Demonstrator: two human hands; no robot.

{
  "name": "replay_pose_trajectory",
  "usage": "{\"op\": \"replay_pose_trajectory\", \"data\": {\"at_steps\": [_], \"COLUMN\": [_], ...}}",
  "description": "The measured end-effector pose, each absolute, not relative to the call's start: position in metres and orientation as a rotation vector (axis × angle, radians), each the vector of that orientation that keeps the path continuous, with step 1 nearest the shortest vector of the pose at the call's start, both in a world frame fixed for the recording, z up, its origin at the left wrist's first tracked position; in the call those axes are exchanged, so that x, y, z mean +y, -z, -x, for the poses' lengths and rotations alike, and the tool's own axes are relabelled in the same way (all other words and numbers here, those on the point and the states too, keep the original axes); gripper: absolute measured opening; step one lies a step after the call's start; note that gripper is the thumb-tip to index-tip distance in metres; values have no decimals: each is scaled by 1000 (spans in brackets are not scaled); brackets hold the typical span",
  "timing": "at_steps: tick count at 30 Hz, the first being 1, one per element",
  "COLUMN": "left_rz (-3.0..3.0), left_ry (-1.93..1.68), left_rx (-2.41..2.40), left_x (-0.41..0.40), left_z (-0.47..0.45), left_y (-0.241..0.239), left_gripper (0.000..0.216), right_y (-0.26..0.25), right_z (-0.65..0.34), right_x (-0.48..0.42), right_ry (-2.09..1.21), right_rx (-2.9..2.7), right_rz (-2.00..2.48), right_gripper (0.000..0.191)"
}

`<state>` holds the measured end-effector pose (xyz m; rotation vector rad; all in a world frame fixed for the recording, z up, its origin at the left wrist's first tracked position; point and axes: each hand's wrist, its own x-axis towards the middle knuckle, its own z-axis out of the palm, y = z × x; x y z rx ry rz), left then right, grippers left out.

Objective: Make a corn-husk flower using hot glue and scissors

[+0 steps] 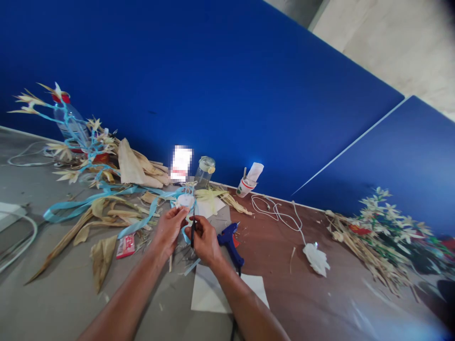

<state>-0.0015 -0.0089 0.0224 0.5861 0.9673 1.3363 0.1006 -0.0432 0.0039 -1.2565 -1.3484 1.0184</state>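
Note:
My left hand is closed, with thumb and fingers pinched on a strip of light blue ribbon that partly shows between my hands. In my right hand is a slim dark tool, apparently black-handled scissors, its thin blade pointing up beside the left fingertips. Just beyond the fingers lie a white round object with blue edges and a small pale flower. To the right of my right hand rests a blue glue gun. A white sheet lies partly under my right forearm.
Dried husks and blue ribbon spread leftward, near a blue-stemmed flower bunch and plastic bottle. A lit, blurred screen, glass jar and paper cup stand by the blue partition. White flowers lie right.

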Motion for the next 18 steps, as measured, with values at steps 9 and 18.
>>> {"op": "replay_pose_trajectory", "data": {"at_steps": [9, 18], "left_rz": [-582, -588], "left_ry": [-1314, -1312], "left_rx": [939, 948], "left_x": [-9, -8], "left_z": [0, 1], "left_y": [-23, -20], "left_gripper": [35, 34], "right_y": [-3, -3], "right_z": [-100, -101], "right_x": [-43, -43], "right_ry": [-1046, -990], "right_rx": [-1346, -1362], "right_rz": [1255, 1278], "right_gripper": [30, 29]}}
